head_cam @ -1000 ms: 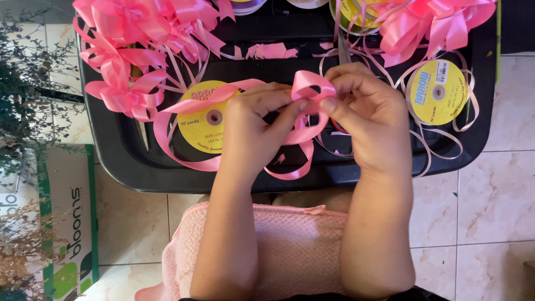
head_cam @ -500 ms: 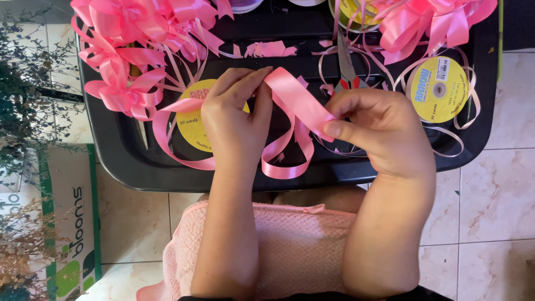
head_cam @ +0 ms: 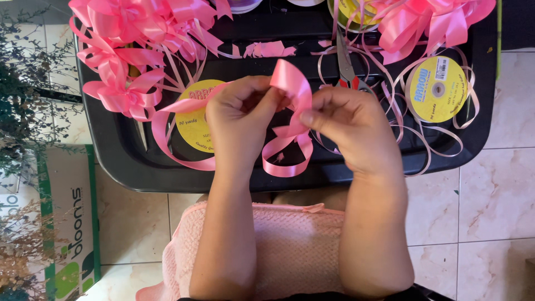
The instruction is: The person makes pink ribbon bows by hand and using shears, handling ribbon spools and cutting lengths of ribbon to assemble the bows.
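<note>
Hands: our left hand (head_cam: pixel 239 120) and right hand (head_cam: pixel 348 125) meet at frame centre, above a black tray (head_cam: pixel 122 161).
Left hand: fingers curled in, thumb and forefinger pinching the pink ribbon (head_cam: pixel 292 83); fingertips partly hidden behind the ribbon fold.
Right hand: thumb and fingers pressed together on the same ribbon, just below the loop; palm side not visible.
Ribbon: at centre frame, betw. both hands, one loop standing up over the fingers, a second loop hanging below; a tail runs left toward a yellow spool (head_cam: pixel 192 114), partly covered by our left hand.
Tray, top left: finished pink bows (head_cam: pixel 128 92), pile cut off by the top edge.
Tray, top right: more bows (head_cam: pixel 429 22), also cropped; second yellow spool (head_cam: pixel 437 89) w/ thin curling strands.
Scissors (head_cam: pixel 345 61): top centre; handles mostly hidden behind our right hand.
Lower frame: pink towel (head_cam: pixel 295 245) over the lap.
Left edge: dried flowers (head_cam: pixel 22 111), cardboard box (head_cam: pixel 67 223), both cut off.
</note>
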